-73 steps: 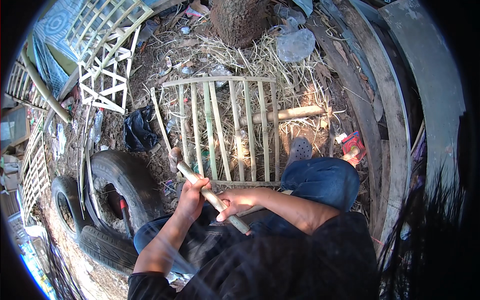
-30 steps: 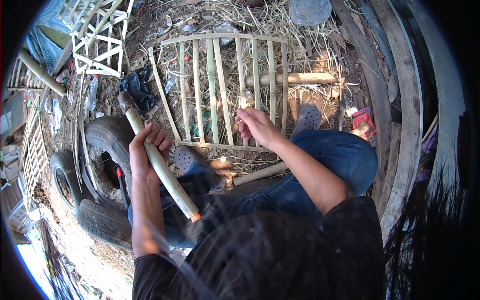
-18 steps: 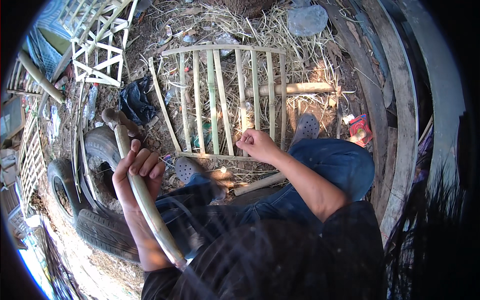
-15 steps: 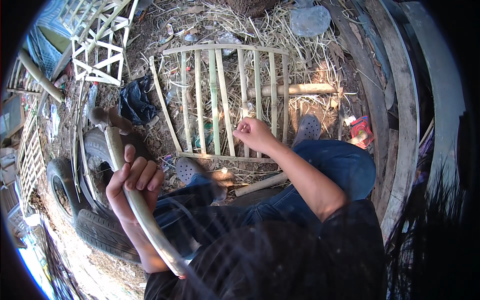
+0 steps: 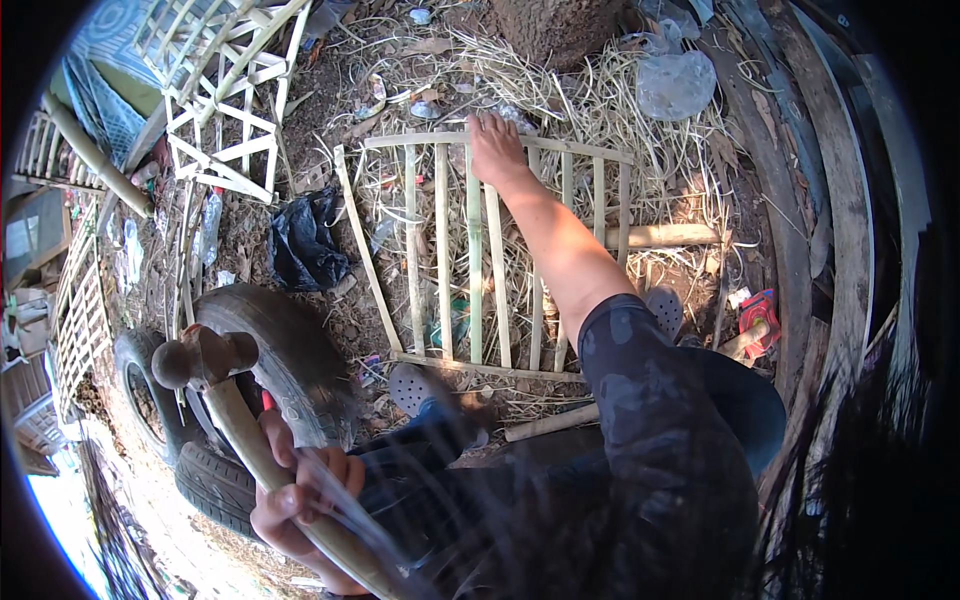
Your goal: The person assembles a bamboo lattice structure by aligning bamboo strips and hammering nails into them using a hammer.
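Observation:
My left hand [image 5: 305,490] is wrapped around the thick pale handle of a hammer [image 5: 240,425]. The hammer's brown, rounded head points up and left, above a tire. A ladder-like frame of bamboo slats [image 5: 476,265] lies on the ground in front of me. Its slats run between a far and a near rail; the leftmost one leans outward, its top apart from the far rail. My right hand [image 5: 497,150] reaches across to the far rail, fingers closed over it near the middle. The palm side is hidden from view.
Several old tires [image 5: 290,345] lie at the left, by a black plastic bag [image 5: 303,240]. Latticed bamboo pieces [image 5: 225,150] stand at the far left. A tree trunk [image 5: 560,30] rises beyond the bamboo shavings. Planks [image 5: 870,250] line the right side. A bamboo pole [image 5: 665,236] lies right of the slats.
My right hand has moved from above the slats to the far rail. The left hand with the hammer has dropped lower and nearer to me, and the view has shifted.

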The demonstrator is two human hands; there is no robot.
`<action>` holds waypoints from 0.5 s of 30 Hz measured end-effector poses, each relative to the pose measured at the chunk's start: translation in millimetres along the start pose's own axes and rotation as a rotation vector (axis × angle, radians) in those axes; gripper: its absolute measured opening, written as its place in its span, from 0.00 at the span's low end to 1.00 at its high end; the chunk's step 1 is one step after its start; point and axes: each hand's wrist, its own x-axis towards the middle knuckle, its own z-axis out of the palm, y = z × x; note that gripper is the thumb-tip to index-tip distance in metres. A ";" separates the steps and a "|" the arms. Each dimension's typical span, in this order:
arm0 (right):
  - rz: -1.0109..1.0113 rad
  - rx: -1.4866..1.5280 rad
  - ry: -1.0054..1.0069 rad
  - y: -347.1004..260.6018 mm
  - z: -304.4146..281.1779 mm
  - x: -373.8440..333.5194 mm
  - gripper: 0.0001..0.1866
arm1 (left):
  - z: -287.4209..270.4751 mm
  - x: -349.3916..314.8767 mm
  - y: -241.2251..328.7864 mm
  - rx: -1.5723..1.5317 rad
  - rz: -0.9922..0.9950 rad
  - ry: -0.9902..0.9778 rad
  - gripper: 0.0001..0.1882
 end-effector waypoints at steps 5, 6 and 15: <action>-0.092 -0.098 -0.186 32.1 7.9 20.8 0.16 | -1.3 9.4 2.2 -0.010 0.016 0.028 0.20; -0.109 -0.119 -0.149 41.5 15.2 19.9 0.15 | -6.1 12.8 2.0 0.012 -0.024 0.034 0.20; -0.360 -0.062 -0.283 40.8 -77.1 7.9 0.21 | 1.0 1.2 4.5 -0.119 -0.076 -0.111 0.19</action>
